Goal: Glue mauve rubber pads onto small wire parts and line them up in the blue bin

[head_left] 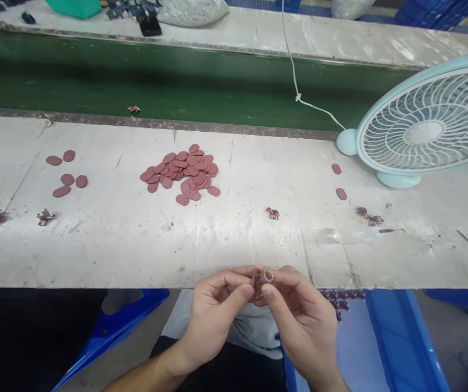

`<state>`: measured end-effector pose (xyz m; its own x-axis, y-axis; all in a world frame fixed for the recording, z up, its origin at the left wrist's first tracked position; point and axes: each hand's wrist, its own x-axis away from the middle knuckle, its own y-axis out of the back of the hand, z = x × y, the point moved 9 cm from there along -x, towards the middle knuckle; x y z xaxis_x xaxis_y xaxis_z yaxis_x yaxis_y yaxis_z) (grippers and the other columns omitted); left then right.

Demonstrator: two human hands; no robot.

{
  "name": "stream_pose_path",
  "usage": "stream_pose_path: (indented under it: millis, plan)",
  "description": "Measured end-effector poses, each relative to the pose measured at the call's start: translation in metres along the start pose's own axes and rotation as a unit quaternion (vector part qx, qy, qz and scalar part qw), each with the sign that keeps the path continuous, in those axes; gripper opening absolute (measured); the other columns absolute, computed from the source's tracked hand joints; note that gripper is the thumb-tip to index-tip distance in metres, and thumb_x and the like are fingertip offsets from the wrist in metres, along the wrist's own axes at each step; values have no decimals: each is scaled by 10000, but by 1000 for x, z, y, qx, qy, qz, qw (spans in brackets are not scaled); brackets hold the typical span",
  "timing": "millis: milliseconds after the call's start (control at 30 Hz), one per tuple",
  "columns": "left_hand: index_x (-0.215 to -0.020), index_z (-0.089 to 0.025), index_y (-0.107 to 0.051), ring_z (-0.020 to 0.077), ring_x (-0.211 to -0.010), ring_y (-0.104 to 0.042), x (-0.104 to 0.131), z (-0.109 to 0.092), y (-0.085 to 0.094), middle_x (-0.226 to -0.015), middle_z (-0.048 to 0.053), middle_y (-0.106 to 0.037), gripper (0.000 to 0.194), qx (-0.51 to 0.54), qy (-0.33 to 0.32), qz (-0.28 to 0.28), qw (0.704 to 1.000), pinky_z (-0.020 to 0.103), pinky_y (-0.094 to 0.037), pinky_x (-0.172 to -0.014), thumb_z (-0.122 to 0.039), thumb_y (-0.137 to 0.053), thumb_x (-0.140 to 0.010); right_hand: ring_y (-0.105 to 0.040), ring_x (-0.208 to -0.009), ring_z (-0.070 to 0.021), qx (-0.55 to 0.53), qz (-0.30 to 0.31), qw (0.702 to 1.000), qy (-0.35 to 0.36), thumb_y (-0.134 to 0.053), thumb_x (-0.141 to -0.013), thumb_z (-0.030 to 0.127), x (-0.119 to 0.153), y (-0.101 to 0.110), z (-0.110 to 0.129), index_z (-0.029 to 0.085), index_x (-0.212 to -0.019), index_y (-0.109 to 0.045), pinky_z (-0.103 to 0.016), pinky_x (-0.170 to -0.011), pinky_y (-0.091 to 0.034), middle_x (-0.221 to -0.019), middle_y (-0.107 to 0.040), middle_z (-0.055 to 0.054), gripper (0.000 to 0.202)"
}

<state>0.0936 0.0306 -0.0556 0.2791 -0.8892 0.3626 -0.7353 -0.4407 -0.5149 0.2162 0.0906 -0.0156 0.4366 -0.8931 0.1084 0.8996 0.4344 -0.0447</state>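
My left hand (213, 307) and my right hand (307, 318) meet at the table's front edge. Their thumbs and fingers pinch a small brown figurine (259, 280) with pale, shiny edges. Much of it is hidden by the fingertips, so its shape is unclear. Ahead of my hands a small brown and white animal figurine (273, 213) stands on the tabletop. Further back and to the left lies a heap of flat reddish-brown oval pieces (185, 169).
Loose ovals (67, 179) and brown figurines (45, 217) lie at left. At right, a light blue fan (424, 132) stands behind two ovals (341, 194) and more figurines (375, 220). Below my right hand sits a blue tray (405, 332) with rows of small brown pieces (342, 296).
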Motion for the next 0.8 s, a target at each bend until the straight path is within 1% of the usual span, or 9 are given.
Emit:
stream_pose_path:
  millis: [167,333,400,467,533,600,667,700,800]
  plan:
    - [-847,-190,-787,240,-1080,-725,-1,0,0,-1143,87,-778,84,-1,-13,4,1000,323,-587,-912,-200,-723,-900,-718,-816,-159,-33,-13,999,-13,-674,-955,222,-1,-3,-4,265,-1071,-723,-269,-697,-645,-968,-725,-41,133]
    - [-919,-223,-765,239,-1101,-728,2,-5,0,-1228,78,-754,54,-10,-59,9,998,341,-595,-924,-245,-717,-907,-728,-788,-160,-142,-18,987,-72,-708,-939,278,-3,0,-23,267,-1027,-748,-243,-641,-638,-927,-740,-34,98]
    - [-1002,-230,-749,274,-1142,-713,-6,-19,7,-1310,106,-714,117,-65,-87,12,994,363,-615,-876,-296,-685,-929,-727,-753,-161,-189,-33,976,-99,-734,-916,312,-2,10,-32,266,-1005,-759,-222,-588,-620,-899,-738,-36,103]
    - [-1062,-226,-733,299,-1229,-664,-22,-48,21,-1328,128,-699,174,-176,-145,2,974,387,-615,-879,-326,-640,-953,-716,-692,-160,-205,-62,969,-123,-776,-875,341,2,26,-40,252,-974,-771,-208,-528,-594,-870,-731,-46,134]
    - [-1110,-220,-720,304,-1306,-606,-45,-87,36,-1358,132,-675,216,-333,-225,-15,915,452,-563,-1010,-340,-630,-955,-699,-642,-163,-198,-96,965,-141,-821,-821,358,7,44,-48,235,-939,-780,-211,-488,-571,-843,-719,-58,175]
    - [-1221,-201,-687,328,-1409,-499,-69,-118,43,-1459,150,-597,339,-542,-286,-30,790,538,-399,-1181,-381,-643,-938,-674,-606,-166,-187,-119,962,-158,-851,-778,371,12,59,-56,231,-915,-786,-228,-474,-560,-803,-706,-64,207]
    - [-1375,-150,-587,379,-1508,-336,-94,-126,51,-1585,200,-443,541,-690,-275,-15,670,598,-303,-1225,-457,-626,-931,-648,-577,-172,-176,-130,961,-169,-871,-741,393,18,70,-63,238,-902,-789,-246,-466,-551,-744,-693,-68,238]
    - [-1408,-120,-551,388,-1521,-305,-102,-126,54,-1609,222,-395,590,-728,-267,-1,631,595,-309,-1224,-477,-600,-940,-641,-568,-179,-171,-135,961,-172,-879,-722,407,20,75,-66,242,-896,-791,-255,-460,-546,-721,-689,-71,255]
    - [-1413,-82,-537,381,-1520,-310,-105,-115,59,-1611,234,-387,567,-758,-262,25,597,569,-333,-1221,-444,-530,-977,-626,-532,-192,-162,-164,957,-175,-901,-665,431,32,99,-75,247,-864,-794,-275,-432,-533,-676,-683,-77,291]
